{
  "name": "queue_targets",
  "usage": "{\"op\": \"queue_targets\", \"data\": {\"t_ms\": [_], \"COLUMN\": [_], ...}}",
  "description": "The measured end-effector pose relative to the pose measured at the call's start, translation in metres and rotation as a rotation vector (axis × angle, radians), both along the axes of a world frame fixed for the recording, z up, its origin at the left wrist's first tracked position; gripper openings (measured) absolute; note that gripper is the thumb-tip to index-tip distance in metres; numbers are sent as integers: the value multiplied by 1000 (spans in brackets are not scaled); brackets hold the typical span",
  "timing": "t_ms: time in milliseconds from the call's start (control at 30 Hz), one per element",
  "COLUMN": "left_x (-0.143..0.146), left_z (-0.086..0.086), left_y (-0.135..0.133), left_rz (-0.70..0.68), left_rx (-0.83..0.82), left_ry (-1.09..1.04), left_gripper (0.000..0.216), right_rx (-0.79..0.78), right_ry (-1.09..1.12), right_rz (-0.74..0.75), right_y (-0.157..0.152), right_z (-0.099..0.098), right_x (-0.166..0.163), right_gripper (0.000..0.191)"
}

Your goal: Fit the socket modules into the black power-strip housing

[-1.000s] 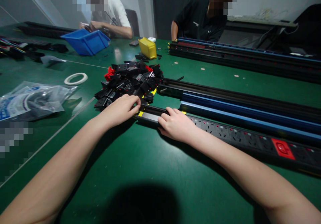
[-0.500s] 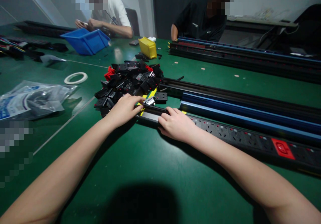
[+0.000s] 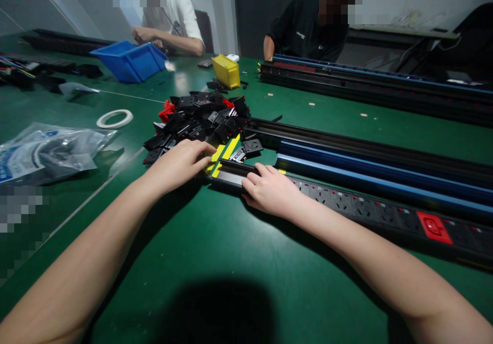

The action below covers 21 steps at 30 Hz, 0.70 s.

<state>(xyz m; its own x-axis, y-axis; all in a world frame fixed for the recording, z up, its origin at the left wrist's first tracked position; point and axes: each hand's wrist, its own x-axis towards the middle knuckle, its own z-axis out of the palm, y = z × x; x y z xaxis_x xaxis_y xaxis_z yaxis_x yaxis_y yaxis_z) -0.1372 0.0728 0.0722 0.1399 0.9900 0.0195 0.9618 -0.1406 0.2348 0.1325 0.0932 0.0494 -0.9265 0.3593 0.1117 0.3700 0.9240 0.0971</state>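
A long black power strip point(image 3: 379, 209) with rows of sockets and one red socket point(image 3: 434, 228) lies along the table towards the right. My right hand point(image 3: 269, 189) is closed over it near its left end, with fingers bent across the rail. Just left of that end, my left hand point(image 3: 184, 160) hovers with thumb and forefinger apart and nothing visible between them. Yellow tape stripes point(image 3: 228, 151) show beside its fingertips. A loose black socket module point(image 3: 252, 147) lies behind the strip's end. The pile of black socket modules point(image 3: 204, 118) rises behind my left hand.
Blue rails point(image 3: 346, 172) lie parallel behind the strip. A blue bin point(image 3: 133, 61), a yellow bin point(image 3: 226, 71), a tape roll point(image 3: 114, 119) and a plastic bag point(image 3: 50, 149) stand or lie around. Two people sit across the table, with more rails point(image 3: 365, 90) at one's place.
My left hand has drawn back left from the strip's end. The loose socket module behind it has shifted and turned slightly. My right hand stays put. A person's hands opposite have moved.
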Motion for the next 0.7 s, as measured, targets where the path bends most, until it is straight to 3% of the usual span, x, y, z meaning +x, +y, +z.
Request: {"op": "queue_targets", "data": {"t_ms": [133,267,433,700], "left_x": [-6,-10,-10,-14], "left_z": [10,13,13,10], "left_y": [-6,-12,-16,-20], "left_rz": [96,157,121,85], "left_rx": [-50,-139,-174,-101], "left_ry": [152,168,203,284], "left_gripper": [42,46,53,61], "right_rx": [6,5,19,18], "right_ry": [1,3,18,21], "right_rz": [2,7,11,7], "right_y": [0,0,1,1], "right_z": [-1,-2,-3,-4], "right_x": [0,0,0,1], "right_gripper": [25,25,24,24]}}
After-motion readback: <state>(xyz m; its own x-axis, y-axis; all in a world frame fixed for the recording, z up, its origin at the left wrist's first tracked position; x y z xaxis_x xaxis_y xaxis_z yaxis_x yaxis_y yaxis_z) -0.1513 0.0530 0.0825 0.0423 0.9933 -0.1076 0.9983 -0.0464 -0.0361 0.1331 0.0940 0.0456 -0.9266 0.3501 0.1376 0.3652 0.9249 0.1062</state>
